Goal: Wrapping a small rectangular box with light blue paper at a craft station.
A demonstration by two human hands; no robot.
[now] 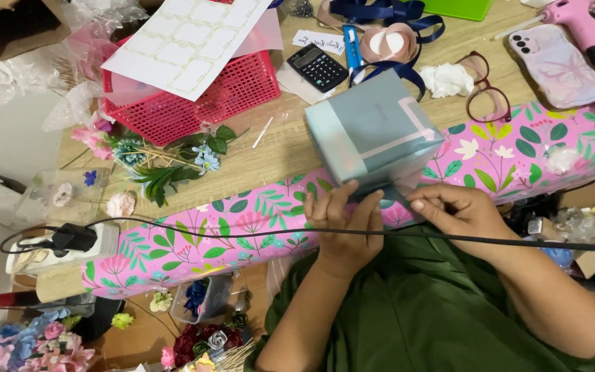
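Hands meet at the near bottom edge of a pale blue box standing on a pink floral roll. That edge is hidden behind the fingers. The left hand presses flat fingers, held together, against it; the right hand pinches it. A black cable crosses both wrists.

View: one head camera, looking steeply down from above the person
Facing: across the wooden table, far edge at top
Range: close, hands near bottom centre
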